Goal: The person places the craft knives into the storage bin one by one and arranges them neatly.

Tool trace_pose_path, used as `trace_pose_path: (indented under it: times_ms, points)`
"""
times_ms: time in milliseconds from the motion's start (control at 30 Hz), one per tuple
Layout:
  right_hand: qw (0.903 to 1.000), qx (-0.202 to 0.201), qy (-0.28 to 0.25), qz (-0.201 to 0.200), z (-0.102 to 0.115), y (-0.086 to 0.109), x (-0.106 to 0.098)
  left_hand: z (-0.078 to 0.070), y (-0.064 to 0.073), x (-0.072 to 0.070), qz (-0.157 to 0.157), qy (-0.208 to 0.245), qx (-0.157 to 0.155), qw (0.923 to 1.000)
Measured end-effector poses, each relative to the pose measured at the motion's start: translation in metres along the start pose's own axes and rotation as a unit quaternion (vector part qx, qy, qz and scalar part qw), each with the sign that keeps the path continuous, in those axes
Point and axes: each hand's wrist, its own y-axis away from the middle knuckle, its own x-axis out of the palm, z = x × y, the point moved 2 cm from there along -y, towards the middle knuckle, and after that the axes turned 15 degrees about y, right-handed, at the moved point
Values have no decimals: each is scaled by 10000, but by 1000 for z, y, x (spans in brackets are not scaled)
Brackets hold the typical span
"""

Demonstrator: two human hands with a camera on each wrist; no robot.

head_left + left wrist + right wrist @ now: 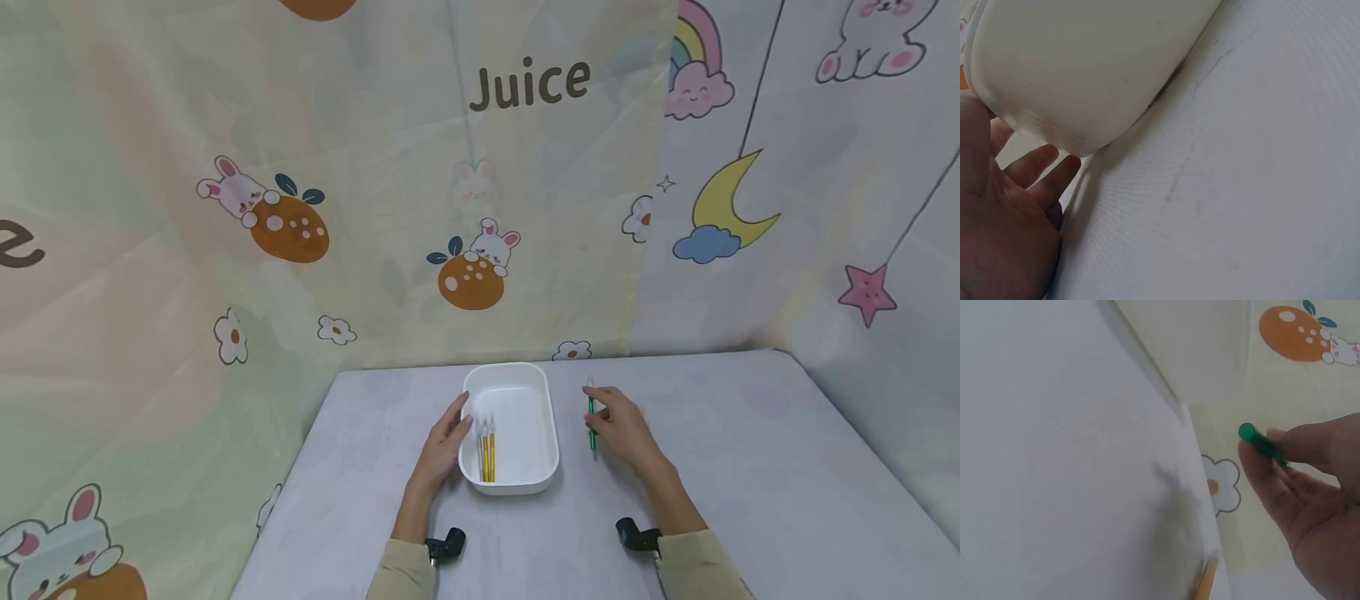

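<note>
A white rectangular tray (pixel 525 433) stands on the table. My left hand (pixel 441 446) holds its left side, thumb at the rim and fingers along the outer wall; in the left wrist view the hand (pixel 1013 206) is beside the tray's rounded corner (pixel 1079 69). Several slim yellow pens (pixel 488 458) with clear ends lie side by side in the tray's left part. Right of the tray, my right hand (pixel 624 427) pinches a slim green pen (pixel 592 437) between thumb and fingers. The right wrist view shows the pen's round green end (pixel 1247 432), raised above the table.
An orange-yellow stick-like thing (pixel 1207 579) lies on the table near the right hand, partly cut off by the frame. The white-covered table (pixel 750 467) meets a printed cloth wall (pixel 390 250) at the back. Cloth also hangs at both sides.
</note>
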Motion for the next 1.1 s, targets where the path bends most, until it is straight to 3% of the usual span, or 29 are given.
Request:
trace_pose_path:
  times_ms: [333, 700, 967, 1100]
  points:
    - [9976, -391, -445, -368, 16, 3, -1, 0, 0, -1, 19, -8, 8, 10000]
    - [9803, -423, -1889, -389, 26, 2, 3, -3, 0, 1, 7, 36, -130, 9999]
    - [9732, -632, -2161, -460, 44, 1, 8, -3, -1, 1, 27, 54, -168, 9998]
    - [9742, -661, -2123, -386, 53, 0, 14, -3, 0, 0, 23, 56, -131, 9999]
